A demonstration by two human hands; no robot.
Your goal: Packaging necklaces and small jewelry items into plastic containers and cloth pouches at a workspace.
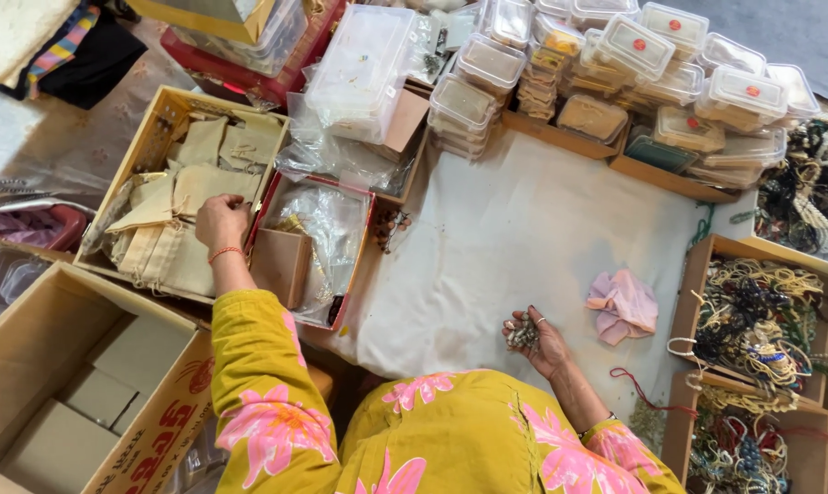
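My left hand (220, 222) reaches out to the left and rests on a pile of beige cloth pouches (171, 206) in a wooden tray (144, 119); its fingers curl onto one pouch. My right hand (540, 340) lies palm up on a white cloth (523, 229) close to my body, its fingers cupped around a small bunch of dark and pale beads (521, 336). Both sleeves are yellow with pink flowers.
A pink cloth (624, 305) lies right of my right hand. Boxes of bead strings (752, 316) stand at the right. Stacked clear lidded tubs (670, 64) line the far side. A red box with plastic bags (318, 242) and a cardboard carton (75, 384) sit at the left.
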